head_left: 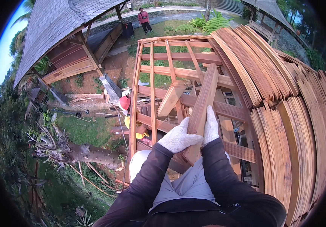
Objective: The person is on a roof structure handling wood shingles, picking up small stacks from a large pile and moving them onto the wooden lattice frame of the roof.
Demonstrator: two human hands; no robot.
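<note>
A long reddish-brown wooden board [204, 98] runs away from me between my two hands, tilted a little to the right at its far end. My left hand [179, 137], in a white knit glove, is closed against its left side, with the thumb across the near part. My right hand [210, 128], gloved the same way, presses along the right edge with its fingers pointing forward. The board's near end lies just above my lap. Left of it, a shorter wooden piece [171, 99] rests on the open roof frame [155, 70] of battens and rafters.
On the right, tall stacks of thin wooden shingles [255, 64] line the frame. Gaps between rafters open to the ground below. Two people in a red helmet [124, 103] and a yellow helmet [142, 135] are under the left edge. Another person [144, 20] stands by a shingled pavilion [57, 30].
</note>
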